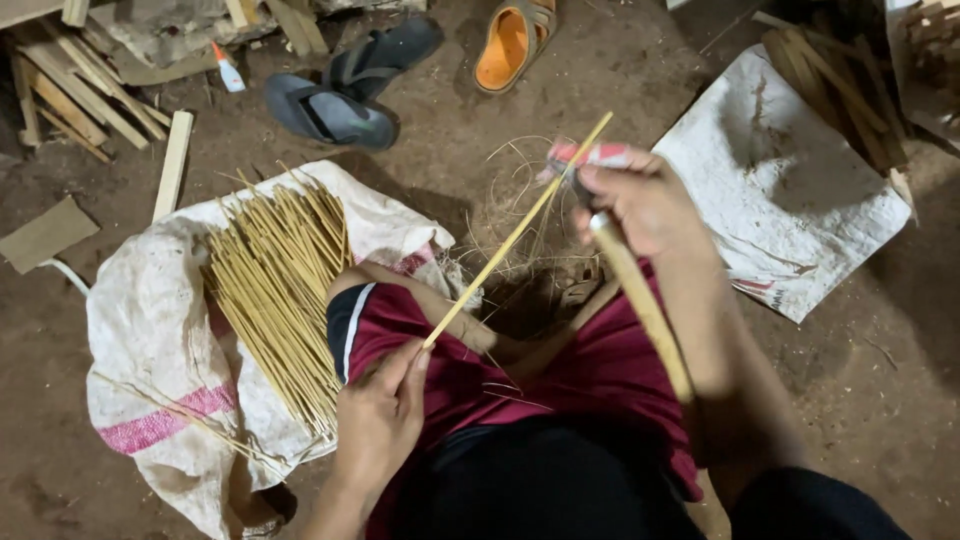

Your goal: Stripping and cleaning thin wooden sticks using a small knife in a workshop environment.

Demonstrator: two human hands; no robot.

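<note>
The left hand (378, 420) pinches the bamboo stick's (516, 232) lower end over the knee; the right hand (640, 200) clenches a long-handled knife (640, 300) against it. A slip could likely cut the fingers or snap the stick.

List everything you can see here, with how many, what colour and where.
thin bamboo stick: one, pale yellow, held across the lap
wooden-handled knife: one, tan handle, in the right hand
bundle of bamboo sticks: many, yellow, on the left sack
woven plastic sacks: two, white, left and right on the floor
flip-flops: pair, dark grey, top centre
sandal: one, orange, top centre
wood offcuts: several, tan, top left
maroon shorts: one, on the lap
left hand: grips the stick's lower end
right hand: grips the knife
</note>
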